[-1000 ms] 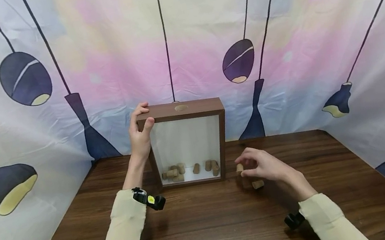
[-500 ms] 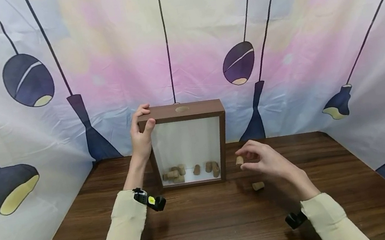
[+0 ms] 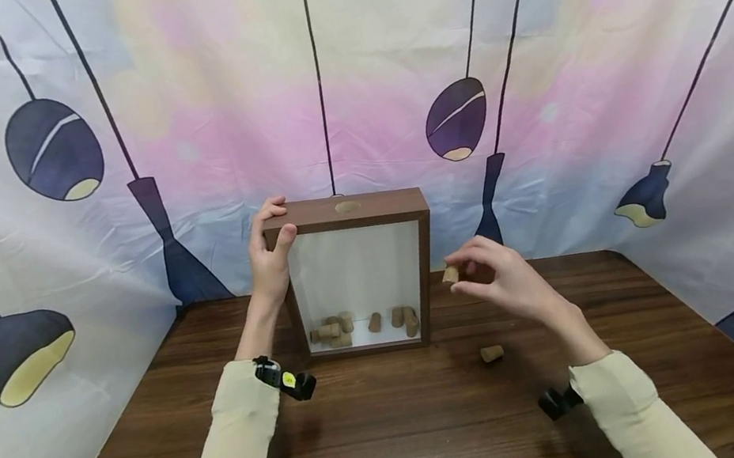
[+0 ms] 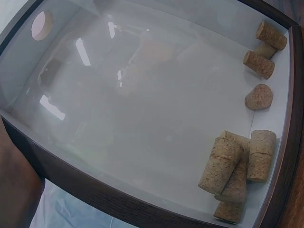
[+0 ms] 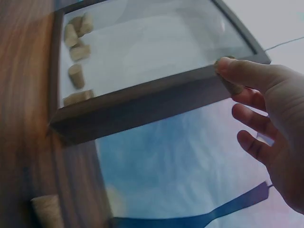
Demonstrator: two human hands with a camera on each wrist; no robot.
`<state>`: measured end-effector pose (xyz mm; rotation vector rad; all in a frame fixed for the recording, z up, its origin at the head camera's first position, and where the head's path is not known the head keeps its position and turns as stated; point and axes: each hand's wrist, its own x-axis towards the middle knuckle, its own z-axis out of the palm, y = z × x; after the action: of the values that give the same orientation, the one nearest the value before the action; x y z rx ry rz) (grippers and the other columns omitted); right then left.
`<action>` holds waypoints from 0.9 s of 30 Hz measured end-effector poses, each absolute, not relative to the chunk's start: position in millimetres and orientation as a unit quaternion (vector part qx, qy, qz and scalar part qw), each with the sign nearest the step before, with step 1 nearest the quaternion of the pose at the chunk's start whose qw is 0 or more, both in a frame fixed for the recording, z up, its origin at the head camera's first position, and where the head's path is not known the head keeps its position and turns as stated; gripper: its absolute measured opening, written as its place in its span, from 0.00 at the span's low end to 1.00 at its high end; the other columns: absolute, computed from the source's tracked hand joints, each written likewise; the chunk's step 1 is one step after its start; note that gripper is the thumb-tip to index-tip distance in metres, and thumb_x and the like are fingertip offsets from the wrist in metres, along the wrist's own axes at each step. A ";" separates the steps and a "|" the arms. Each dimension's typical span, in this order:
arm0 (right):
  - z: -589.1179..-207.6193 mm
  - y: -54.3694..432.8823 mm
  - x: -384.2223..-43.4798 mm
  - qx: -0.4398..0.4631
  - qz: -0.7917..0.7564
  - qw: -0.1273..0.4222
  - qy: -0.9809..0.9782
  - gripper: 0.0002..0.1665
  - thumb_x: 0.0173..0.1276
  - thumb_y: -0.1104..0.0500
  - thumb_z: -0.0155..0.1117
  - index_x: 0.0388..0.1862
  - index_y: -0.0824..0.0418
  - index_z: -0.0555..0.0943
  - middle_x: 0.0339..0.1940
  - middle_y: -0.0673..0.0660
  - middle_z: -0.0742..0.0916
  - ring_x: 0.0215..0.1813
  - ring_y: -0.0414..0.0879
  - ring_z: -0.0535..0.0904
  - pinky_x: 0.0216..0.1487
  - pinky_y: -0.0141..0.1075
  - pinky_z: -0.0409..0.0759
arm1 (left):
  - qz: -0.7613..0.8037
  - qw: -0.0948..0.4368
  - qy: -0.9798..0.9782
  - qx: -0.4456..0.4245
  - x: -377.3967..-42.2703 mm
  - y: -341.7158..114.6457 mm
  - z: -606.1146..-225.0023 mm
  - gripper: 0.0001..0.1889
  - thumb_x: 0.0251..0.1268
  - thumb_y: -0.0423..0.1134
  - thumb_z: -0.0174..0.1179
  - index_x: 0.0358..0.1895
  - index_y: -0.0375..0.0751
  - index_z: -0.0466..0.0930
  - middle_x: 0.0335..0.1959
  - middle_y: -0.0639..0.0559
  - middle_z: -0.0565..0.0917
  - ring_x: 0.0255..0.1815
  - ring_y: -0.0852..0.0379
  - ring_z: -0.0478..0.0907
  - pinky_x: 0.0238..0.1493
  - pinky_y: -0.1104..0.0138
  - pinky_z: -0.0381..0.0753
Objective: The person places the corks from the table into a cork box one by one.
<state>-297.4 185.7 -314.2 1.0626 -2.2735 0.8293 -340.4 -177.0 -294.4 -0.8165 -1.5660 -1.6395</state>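
An upright shadow box [image 3: 426, 268] with a dark wooden frame and clear front stands on the table, a round hole [image 3: 347, 206] in its top. My left hand [image 3: 268, 265] grips its upper left corner, thumb on the front edge and fingers over the top. Several corks [image 4: 221, 164] lie in a loose pile along the bottom inside. Right of the box, my right hand [image 3: 507, 275] pinches one cork [image 3: 450, 274] between thumb and fingertips, above the table. Another cork [image 3: 492, 353] lies on its side on the tabletop below that hand.
The brown wood-grain table [image 3: 399, 432] runs back to a hanging cloth [image 3: 228, 83] printed with lamps, close behind the box. Black wrist cameras [image 3: 286, 379] are strapped over both pale sleeves.
My right hand has lifted the pinched cork from near the tabletop to about the middle of the box's height. The left hand and the box stay where they were.
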 end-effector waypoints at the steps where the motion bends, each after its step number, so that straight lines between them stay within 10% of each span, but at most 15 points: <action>1: -310.7 184.3 -297.2 0.394 0.302 0.260 -0.828 0.22 0.58 0.62 0.77 0.53 0.57 0.84 0.46 0.49 0.83 0.39 0.41 0.77 0.37 0.28 0.76 | -0.635 0.359 -0.606 -0.317 -340.5 -176.9 -294.2 0.40 0.66 0.59 0.62 0.56 0.20 0.64 0.71 0.29 0.64 0.77 0.45 0.56 0.76 0.48 0.48; 27: -220.7 123.4 -298.9 0.452 0.279 0.345 -0.774 0.23 0.57 0.61 0.78 0.52 0.63 0.84 0.44 0.54 0.83 0.39 0.45 0.74 0.41 0.38 0.75 | -0.636 0.356 -0.610 -0.311 -340.4 -177.1 -294.5 0.37 0.67 0.57 0.62 0.55 0.22 0.65 0.71 0.29 0.64 0.77 0.45 0.55 0.76 0.47 0.48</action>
<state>-298.9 123.4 -220.7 1.1724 -2.0093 0.7248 -340.4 -177.1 -294.5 -0.8032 -1.5763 -1.6415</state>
